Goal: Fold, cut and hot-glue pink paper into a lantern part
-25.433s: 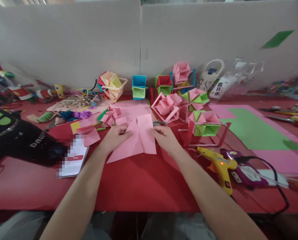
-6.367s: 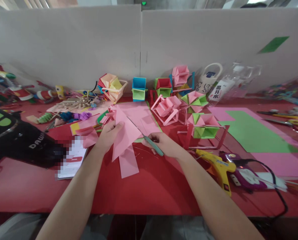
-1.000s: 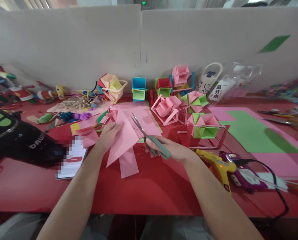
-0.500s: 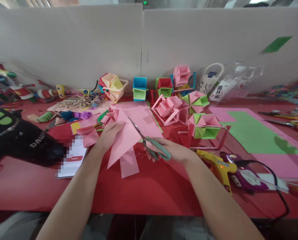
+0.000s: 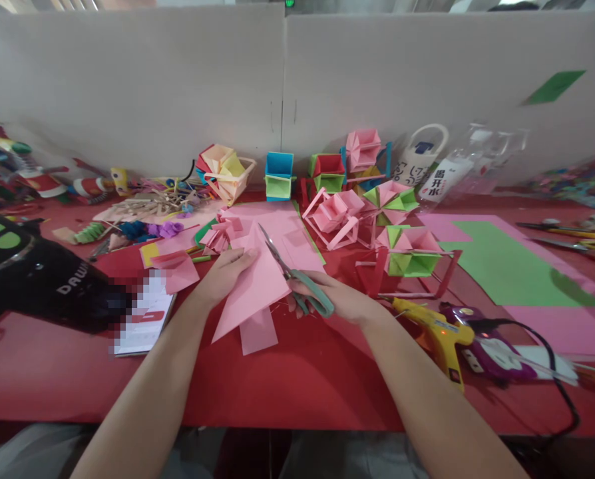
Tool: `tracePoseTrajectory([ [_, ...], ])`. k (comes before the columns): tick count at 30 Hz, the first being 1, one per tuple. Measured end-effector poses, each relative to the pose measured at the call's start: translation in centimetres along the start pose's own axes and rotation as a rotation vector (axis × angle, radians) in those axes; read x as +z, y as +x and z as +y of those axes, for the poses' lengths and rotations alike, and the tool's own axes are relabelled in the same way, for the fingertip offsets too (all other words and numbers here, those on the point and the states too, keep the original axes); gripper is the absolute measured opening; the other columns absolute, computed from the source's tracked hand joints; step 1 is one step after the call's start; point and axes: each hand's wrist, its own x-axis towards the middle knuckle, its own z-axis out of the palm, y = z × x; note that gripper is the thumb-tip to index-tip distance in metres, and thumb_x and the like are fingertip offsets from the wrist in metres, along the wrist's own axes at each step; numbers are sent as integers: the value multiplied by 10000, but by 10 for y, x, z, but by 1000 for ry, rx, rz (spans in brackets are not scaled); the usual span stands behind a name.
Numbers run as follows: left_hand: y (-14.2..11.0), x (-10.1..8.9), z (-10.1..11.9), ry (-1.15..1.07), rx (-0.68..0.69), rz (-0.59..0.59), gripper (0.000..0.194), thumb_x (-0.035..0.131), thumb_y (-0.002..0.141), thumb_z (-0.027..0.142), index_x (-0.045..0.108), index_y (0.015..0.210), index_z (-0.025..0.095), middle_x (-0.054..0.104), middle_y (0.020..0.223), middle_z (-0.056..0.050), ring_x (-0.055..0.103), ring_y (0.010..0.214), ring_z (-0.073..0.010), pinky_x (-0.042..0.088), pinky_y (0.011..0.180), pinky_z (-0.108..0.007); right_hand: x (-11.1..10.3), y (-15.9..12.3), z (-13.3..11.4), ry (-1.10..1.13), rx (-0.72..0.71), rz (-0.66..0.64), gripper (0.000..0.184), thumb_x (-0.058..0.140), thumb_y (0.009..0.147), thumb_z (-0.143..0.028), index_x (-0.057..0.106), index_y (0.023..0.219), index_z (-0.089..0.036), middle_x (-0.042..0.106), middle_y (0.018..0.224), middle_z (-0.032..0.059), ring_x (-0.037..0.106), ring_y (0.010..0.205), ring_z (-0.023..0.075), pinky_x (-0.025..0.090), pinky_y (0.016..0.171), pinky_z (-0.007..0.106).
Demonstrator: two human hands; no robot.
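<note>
My left hand (image 5: 226,274) is closed on the left edge of a sheet of pink paper (image 5: 251,286), thumb on top. The sheet is held up at a slant above the table. My right hand (image 5: 322,293) grips a pair of scissors (image 5: 312,291) by the green handles, blades pointing up and left. The blades lie close along the sheet's right edge; whether they touch it I cannot tell. Below the sheet, a pink paper strip (image 5: 258,332) lies on the red table. More pink paper (image 5: 297,233) lies flat behind.
Folded paper models (image 5: 410,253) stand at the back and right. A yellow glue gun (image 5: 442,336) and a purple-and-white power strip (image 5: 497,356) with a black cord lie by my right forearm. Left are a black DAWN device (image 5: 62,283) and a phone (image 5: 148,316). A white partition (image 5: 128,86) rises behind.
The scissors have shifted slightly left, closer along the sheet's right edge. The pink sheet has turned a little, and my left hand has moved slightly with it.
</note>
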Motion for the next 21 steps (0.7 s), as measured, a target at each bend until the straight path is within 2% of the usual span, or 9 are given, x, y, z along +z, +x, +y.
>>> tracePoseTrajectory([
  [7,0,-2,1,23,-20,-3,382,731,705,521,589,613,179,594,607,-11,526,567,-159,363,503,-259,2,-2,-3,76,21,-33,394,735,787,-513,605,910,-162,649,803,27,639,704,146,515,701,295],
  [14,-2,-1,1,-54,-114,-30,373,733,696,539,659,688,174,674,675,-35,588,596,-175,425,528,-264,1,-2,-5,0,25,-21,363,720,814,-488,600,905,-158,662,841,43,641,724,143,498,691,288],
  [21,-1,-1,0,-70,-81,-21,384,739,704,543,665,693,166,688,701,-41,598,624,-179,437,540,-259,1,-2,-3,6,37,7,425,780,757,-492,598,947,-159,661,799,29,653,735,156,519,715,309],
])
